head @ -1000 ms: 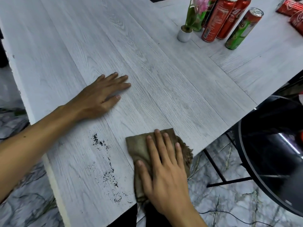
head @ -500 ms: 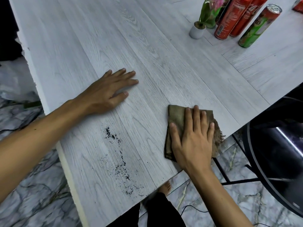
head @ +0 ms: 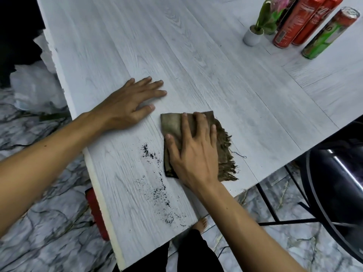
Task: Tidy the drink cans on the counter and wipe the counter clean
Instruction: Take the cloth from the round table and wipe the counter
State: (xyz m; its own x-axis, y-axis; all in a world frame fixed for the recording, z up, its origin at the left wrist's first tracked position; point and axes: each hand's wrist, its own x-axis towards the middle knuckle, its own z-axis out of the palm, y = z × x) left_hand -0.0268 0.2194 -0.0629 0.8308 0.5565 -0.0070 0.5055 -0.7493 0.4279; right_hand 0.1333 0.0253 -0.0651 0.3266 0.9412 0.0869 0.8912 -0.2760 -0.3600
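While straight-fingered atop the cloth (head: pixel 171 125), right grip (head: pixel 194 154); left grip (head: pixel 127 103) flat on counter (head: pixel 216 81); labels on red cans (head: pixel 291 26) unreadable.

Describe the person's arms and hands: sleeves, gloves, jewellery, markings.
Both forearms are bare as far as the frame shows; no sleeve is in view. The left hand and right hand wear no gloves, and no ring, watch or bracelet shows. The fingernails are short and unpainted.

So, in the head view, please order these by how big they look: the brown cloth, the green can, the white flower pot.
1. brown cloth, largest, though nearest the camera and partly under the right hand
2. green can
3. white flower pot, smallest
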